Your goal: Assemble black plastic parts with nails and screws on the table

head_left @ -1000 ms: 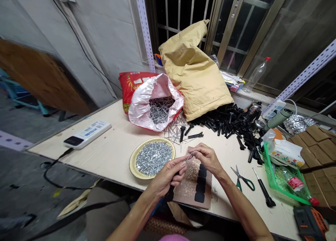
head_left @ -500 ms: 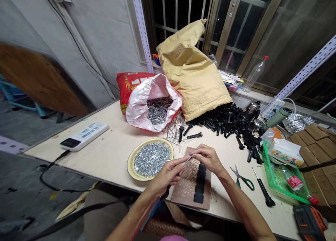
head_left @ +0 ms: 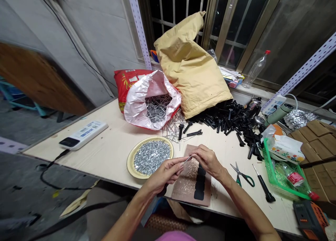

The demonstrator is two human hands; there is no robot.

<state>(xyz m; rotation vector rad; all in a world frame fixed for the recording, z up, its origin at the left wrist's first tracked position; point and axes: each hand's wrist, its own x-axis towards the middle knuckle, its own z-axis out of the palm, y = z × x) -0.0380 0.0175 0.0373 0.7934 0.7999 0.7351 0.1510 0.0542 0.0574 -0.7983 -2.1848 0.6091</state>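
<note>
My left hand point(head_left: 166, 173) is closed around a black-handled tool with a thin metal shaft point(head_left: 187, 159); the handle's black end point(head_left: 163, 190) shows below the palm. My right hand point(head_left: 208, 160) pinches at the shaft's tip, and any small piece between those fingertips is too small to make out. Both hands are over a brown board point(head_left: 181, 193) with a column of dark rounded patches point(head_left: 199, 185). Left of them sits a yellowish oval dish point(head_left: 130, 166) heaped with small shiny metal pieces point(head_left: 152, 157).
A red bag with white lining point(head_left: 133, 108) holds metal rods. Behind it leans a tan sack point(head_left: 194, 76). Black handles point(head_left: 228, 118) lie piled to its right. Scissors point(head_left: 243, 175), another black-handled tool point(head_left: 264, 188), a green basket point(head_left: 280, 188) and a power-tool battery point(head_left: 307, 218) line the right side.
The view has shifted slightly. Both hands keep their grip at the shaft, with only a small movement of the fingers.
</note>
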